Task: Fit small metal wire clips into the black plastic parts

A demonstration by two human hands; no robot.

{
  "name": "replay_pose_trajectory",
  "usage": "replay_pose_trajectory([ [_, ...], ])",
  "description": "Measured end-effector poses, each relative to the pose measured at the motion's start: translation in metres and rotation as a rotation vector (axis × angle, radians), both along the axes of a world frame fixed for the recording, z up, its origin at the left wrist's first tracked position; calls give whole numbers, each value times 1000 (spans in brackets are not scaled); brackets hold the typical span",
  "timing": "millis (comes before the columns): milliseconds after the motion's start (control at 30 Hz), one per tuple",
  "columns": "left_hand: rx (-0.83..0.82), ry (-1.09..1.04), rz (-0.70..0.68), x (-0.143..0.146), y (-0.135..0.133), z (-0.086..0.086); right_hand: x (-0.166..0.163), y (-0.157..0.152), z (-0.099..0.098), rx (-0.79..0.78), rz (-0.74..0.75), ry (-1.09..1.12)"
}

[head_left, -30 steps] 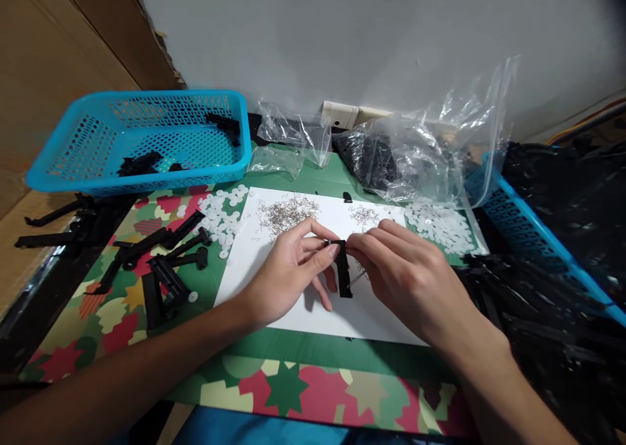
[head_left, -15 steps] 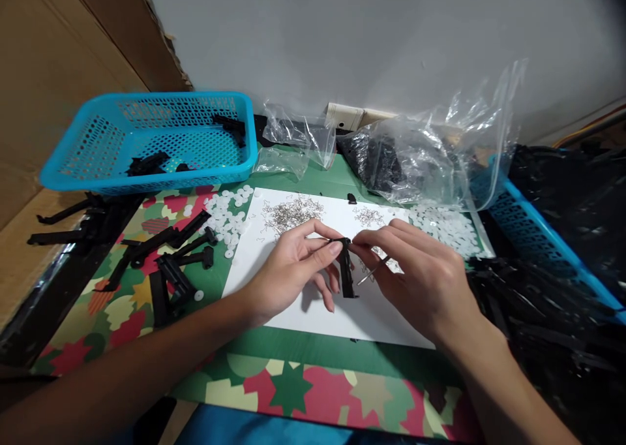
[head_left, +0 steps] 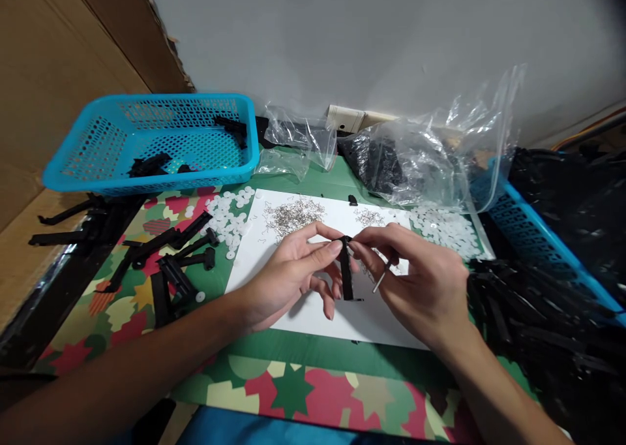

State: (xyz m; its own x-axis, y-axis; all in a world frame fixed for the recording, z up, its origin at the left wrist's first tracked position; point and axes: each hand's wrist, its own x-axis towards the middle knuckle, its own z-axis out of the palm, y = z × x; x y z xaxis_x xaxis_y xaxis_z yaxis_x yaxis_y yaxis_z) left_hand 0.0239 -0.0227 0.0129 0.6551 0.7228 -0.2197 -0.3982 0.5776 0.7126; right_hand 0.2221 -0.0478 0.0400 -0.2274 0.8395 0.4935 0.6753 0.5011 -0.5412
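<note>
Over the white paper (head_left: 313,318), my left hand (head_left: 293,269) pinches the top of a long narrow black plastic part (head_left: 347,272), which hangs downward. My right hand (head_left: 420,275) has its thumb and forefinger closed at the same upper end. Tucked in the right hand is a thin metal tool (head_left: 382,279) with a dark handle; its tip points down and left, and its exact kind is not clear. Whatever small piece lies between the fingertips is hidden. Behind the hands, small bent wire springs (head_left: 296,215) lie in a pile, with a smaller pile (head_left: 369,217) to the right.
White plastic discs (head_left: 227,220) lie left of the paper, and more discs (head_left: 443,230) lie right. Black parts (head_left: 171,256) are scattered at left below a blue basket (head_left: 151,181). Clear bags (head_left: 420,158) stand at the back. Black parts (head_left: 533,314) are heaped near another blue basket (head_left: 557,243).
The black part has turned slightly in my fingers, showing a flatter face. My right hand has rotated a little, and the metal tool has swung to a steeper angle, farther from the part.
</note>
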Motion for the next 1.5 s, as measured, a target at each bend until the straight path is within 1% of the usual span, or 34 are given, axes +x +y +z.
replay_pose_trajectory([
  [100,3,4,4,1,0,-1,1,0,0,-7,-8,-8],
  [300,75,54,45,3,-2,-5,2,1,5,-34,-34,-35],
  [433,72,52,32,3,-2,-5,3,0,7,-73,-48,-21],
  [667,91,73,45,5,-1,-6,7,-2,7,-80,-34,-51],
  [767,96,80,45,5,-1,-7,6,-1,4,-28,-13,-62],
  [900,70,61,51,4,-2,-6,2,1,-2,120,21,-145],
  [1000,29,35,55,3,-2,-6,0,1,-6,148,31,-136],
  [1100,-23,-4,55,2,-1,-6,0,1,-6,102,46,-72],
  [1200,-50,-40,62,2,-1,-5,-1,-1,-5,-18,44,30],
  [1333,-22,-53,55,2,0,-4,0,-3,2,-174,20,159],
  [1500,48,-22,76,2,1,-4,1,-2,11,-285,67,236],
])
